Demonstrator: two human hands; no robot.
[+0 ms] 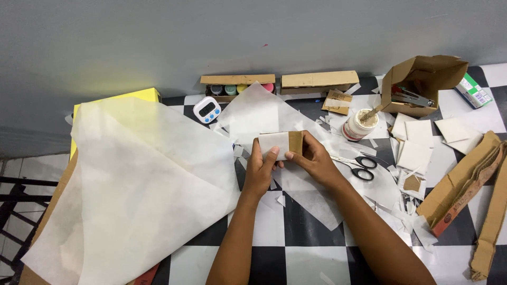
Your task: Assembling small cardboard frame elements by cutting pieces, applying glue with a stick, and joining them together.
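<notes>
Large translucent paper sheet (142, 184) is spread over the left of the checkered tabletop (303, 227), w/ a yellow box (138, 95) seen behind it. Digital timer (207, 110) is set nr a cardboard tray of paint pots (237, 87). Glue jar (359, 124), scissors (359, 167) & an open cardboard box (422, 79) are placed at right.

both bare forearms rise from the bottom edge of the frame and converge near the centre. the left hand (260, 170) is curled, thumb pointing up and pressed forward. the right hand (312, 158) sits just beside it, fingers bent inward, wrist angled toward lower right.
</notes>
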